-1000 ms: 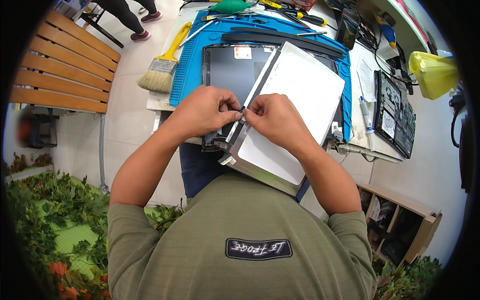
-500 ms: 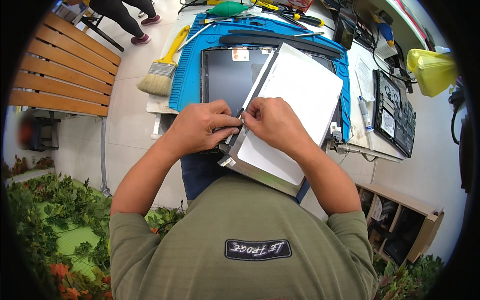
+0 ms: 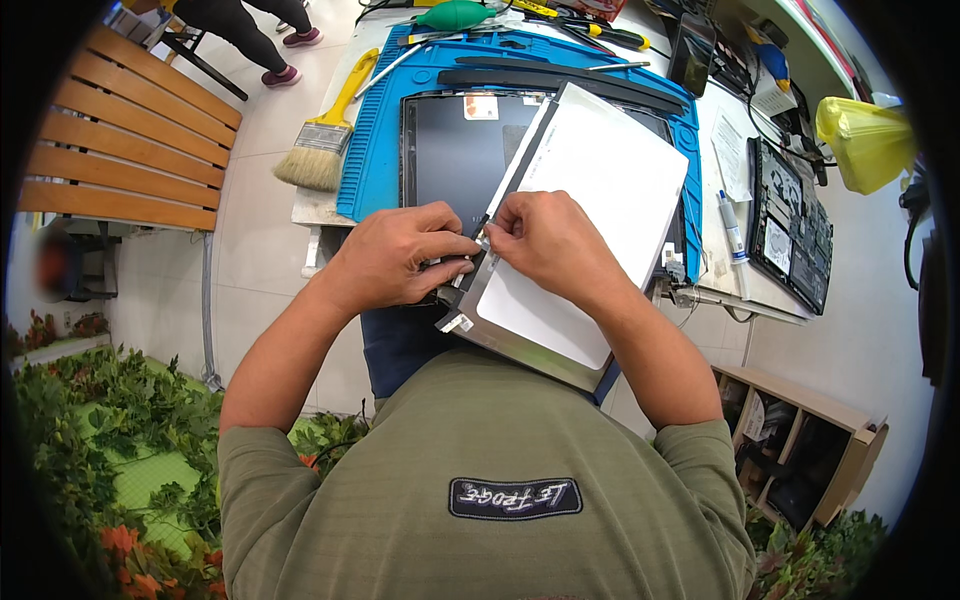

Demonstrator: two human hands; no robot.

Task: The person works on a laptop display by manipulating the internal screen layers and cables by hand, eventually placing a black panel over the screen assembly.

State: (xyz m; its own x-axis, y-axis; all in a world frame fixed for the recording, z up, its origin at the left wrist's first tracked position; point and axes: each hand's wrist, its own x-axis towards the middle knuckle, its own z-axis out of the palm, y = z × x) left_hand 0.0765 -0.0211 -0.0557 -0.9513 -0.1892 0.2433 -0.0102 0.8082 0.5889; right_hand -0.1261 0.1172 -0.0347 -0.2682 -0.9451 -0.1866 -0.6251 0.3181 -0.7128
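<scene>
A laptop display panel [image 3: 600,190] with a white back and a dark strip along its left edge lies aslant, its near silver end against my body. It overlaps a dark laptop lid [image 3: 455,150] on the blue work mat [image 3: 376,120]. At the panel's left edge, my left hand [image 3: 405,255] is closed, thumb and fingers pinched together by the dark strip. Opposite it, my right hand [image 3: 550,240] also pinches at that edge, its wrist over the white back. Whatever small piece sits between the fingertips is too hidden to make out.
A yellow-handled brush [image 3: 320,145] lies at the mat's left edge. Beyond are a green air blower [image 3: 455,17] and a long black strip [image 3: 560,80]. To the right are a white tube [image 3: 732,228] and an opened laptop base [image 3: 790,225]. A slatted wooden bench [image 3: 130,140] stands left.
Both hands stay at the panel's left edge with only a very slight shift of the fingers. The panel and the things around it look the same.
</scene>
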